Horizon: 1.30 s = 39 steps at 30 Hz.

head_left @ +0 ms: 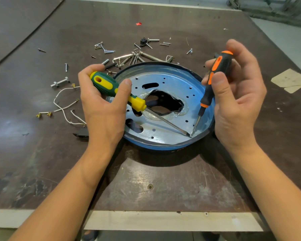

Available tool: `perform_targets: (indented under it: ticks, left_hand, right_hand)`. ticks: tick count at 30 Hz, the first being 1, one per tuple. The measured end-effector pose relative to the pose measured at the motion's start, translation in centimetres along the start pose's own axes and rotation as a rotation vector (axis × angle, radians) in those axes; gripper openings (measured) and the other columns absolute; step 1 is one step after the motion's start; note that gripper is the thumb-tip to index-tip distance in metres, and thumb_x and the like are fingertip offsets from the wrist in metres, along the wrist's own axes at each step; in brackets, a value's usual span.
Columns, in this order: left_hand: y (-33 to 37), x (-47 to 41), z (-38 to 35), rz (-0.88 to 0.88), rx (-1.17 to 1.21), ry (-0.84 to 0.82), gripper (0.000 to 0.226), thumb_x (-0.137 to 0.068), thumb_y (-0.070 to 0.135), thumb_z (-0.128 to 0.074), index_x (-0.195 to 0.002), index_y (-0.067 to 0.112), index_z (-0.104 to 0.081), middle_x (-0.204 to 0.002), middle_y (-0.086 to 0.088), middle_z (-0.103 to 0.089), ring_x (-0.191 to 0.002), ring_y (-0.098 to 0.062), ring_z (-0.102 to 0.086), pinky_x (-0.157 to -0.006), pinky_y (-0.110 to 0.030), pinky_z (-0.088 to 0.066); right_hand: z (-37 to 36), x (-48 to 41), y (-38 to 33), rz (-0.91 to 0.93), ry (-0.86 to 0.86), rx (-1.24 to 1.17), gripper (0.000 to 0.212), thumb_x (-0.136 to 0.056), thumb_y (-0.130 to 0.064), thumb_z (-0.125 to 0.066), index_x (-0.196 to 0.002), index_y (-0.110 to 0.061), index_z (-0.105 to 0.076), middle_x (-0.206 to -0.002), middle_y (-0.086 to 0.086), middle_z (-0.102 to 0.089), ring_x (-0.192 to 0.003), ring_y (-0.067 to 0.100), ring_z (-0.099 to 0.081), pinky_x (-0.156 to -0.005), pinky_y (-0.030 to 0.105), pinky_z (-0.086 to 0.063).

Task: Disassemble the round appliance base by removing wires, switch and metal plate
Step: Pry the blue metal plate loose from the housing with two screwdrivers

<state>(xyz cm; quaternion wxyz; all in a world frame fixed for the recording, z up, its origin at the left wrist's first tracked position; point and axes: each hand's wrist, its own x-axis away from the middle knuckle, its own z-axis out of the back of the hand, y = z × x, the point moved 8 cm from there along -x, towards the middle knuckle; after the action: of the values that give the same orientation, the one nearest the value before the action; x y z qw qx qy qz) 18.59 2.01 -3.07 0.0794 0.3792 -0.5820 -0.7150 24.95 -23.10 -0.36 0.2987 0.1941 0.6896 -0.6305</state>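
The round blue appliance base lies on the table with its metal plate facing up, a ragged hole at its middle. My left hand grips a green and yellow screwdriver. My right hand holds a black and orange screwdriver nearly upright. Both tips meet at the plate's near right edge, by the rim. White wires with brass terminals lie loose on the table to the left. A black switch lies partly hidden behind my left wrist.
Several loose screws, bolts and metal rods are scattered behind the base. A bolt fitting lies at the left. Taped paper patches sit at the right. The table's front edge runs below my forearms.
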Motion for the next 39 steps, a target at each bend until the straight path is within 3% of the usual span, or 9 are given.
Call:
perform_targets:
  ticks: [4,10,15,20,22,24,28,34,39]
  left_hand:
    - [0.0,0.0,0.0,0.004,-0.006,0.005,0.041,-0.09,0.024,-0.071,-0.121,0.015,-0.046,-0.085,0.009,-0.045,-0.076,-0.009,-0.049,-0.071,-0.027,-0.047]
    - [-0.1,0.0,0.0,0.01,0.002,0.006,0.04,-0.089,0.025,-0.071,-0.12,0.016,-0.045,-0.084,0.006,-0.045,-0.075,-0.012,-0.049,-0.071,-0.028,-0.046]
    - [-0.1,0.0,0.0,0.013,-0.003,0.008,0.04,-0.09,0.025,-0.071,-0.12,0.017,-0.045,-0.085,0.008,-0.045,-0.076,-0.011,-0.049,-0.072,-0.029,-0.047]
    - [-0.1,0.0,0.0,0.01,-0.006,0.007,0.04,-0.09,0.026,-0.07,-0.12,0.016,-0.045,-0.085,0.009,-0.045,-0.077,-0.01,-0.049,-0.073,-0.03,-0.048]
    - [-0.1,0.0,0.0,0.009,-0.007,0.005,0.041,-0.09,0.026,-0.07,-0.12,0.016,-0.045,-0.086,0.009,-0.045,-0.077,-0.01,-0.049,-0.073,-0.028,-0.048]
    - [-0.1,0.0,0.0,0.01,-0.007,0.005,0.04,-0.09,0.026,-0.07,-0.12,0.017,-0.045,-0.086,0.009,-0.045,-0.077,-0.009,-0.049,-0.073,-0.027,-0.047]
    - [-0.1,0.0,0.0,0.012,-0.002,0.011,0.04,-0.09,0.025,-0.071,-0.12,0.017,-0.045,-0.085,0.007,-0.045,-0.076,-0.009,-0.049,-0.072,-0.026,-0.046]
    - [-0.1,0.0,0.0,0.008,-0.007,0.008,0.04,-0.09,0.026,-0.071,-0.12,0.017,-0.045,-0.085,0.007,-0.045,-0.077,-0.01,-0.049,-0.072,-0.028,-0.046]
    - [-0.1,0.0,0.0,0.004,-0.011,0.01,0.04,-0.09,0.025,-0.071,-0.12,0.016,-0.045,-0.085,0.009,-0.045,-0.076,-0.008,-0.049,-0.072,-0.025,-0.046]
  right_hand:
    - [-0.4,-0.1,-0.1,-0.008,-0.033,-0.053,0.037,-0.105,-0.001,-0.045,-0.141,0.003,-0.04,-0.115,0.02,-0.058,-0.103,0.032,-0.06,-0.084,0.035,-0.054]
    - [-0.2,-0.2,-0.3,0.012,0.003,0.029,0.039,-0.1,-0.005,-0.063,-0.136,0.0,-0.048,-0.102,0.008,-0.053,-0.089,0.024,-0.052,-0.081,0.034,-0.049]
    - [0.1,-0.3,0.3,-0.057,0.03,-0.093,0.039,-0.101,-0.006,-0.044,-0.138,0.004,-0.045,-0.107,0.017,-0.059,-0.08,0.028,-0.058,-0.078,0.036,-0.052]
    - [0.1,-0.3,-0.1,-0.004,0.039,0.016,0.037,-0.1,-0.015,-0.062,-0.133,-0.003,-0.051,-0.098,0.018,-0.05,-0.081,0.047,-0.049,-0.078,0.044,-0.046]
    - [0.3,-0.3,0.1,-0.014,0.061,0.013,0.04,-0.099,-0.013,-0.064,-0.135,-0.001,-0.053,-0.099,0.015,-0.053,-0.081,0.043,-0.05,-0.081,0.043,-0.046]
    - [0.4,-0.2,0.3,-0.034,0.072,-0.052,0.042,-0.101,-0.01,-0.055,-0.14,0.003,-0.049,-0.101,0.013,-0.058,-0.081,0.03,-0.054,-0.08,0.04,-0.048]
    - [0.6,-0.2,0.3,-0.037,0.07,-0.114,0.038,-0.103,-0.003,-0.037,-0.141,0.002,-0.04,-0.101,0.014,-0.061,-0.077,0.028,-0.058,-0.076,0.036,-0.051]
    - [0.4,-0.4,0.4,-0.038,0.07,-0.002,0.034,-0.099,-0.01,-0.065,-0.131,-0.005,-0.052,-0.097,0.01,-0.049,-0.085,0.037,-0.047,-0.078,0.061,-0.047]
    - [0.5,-0.1,0.7,-0.095,0.067,-0.104,0.042,-0.099,-0.008,-0.051,-0.139,0.003,-0.047,-0.106,0.015,-0.058,-0.084,0.029,-0.056,-0.081,0.041,-0.051]
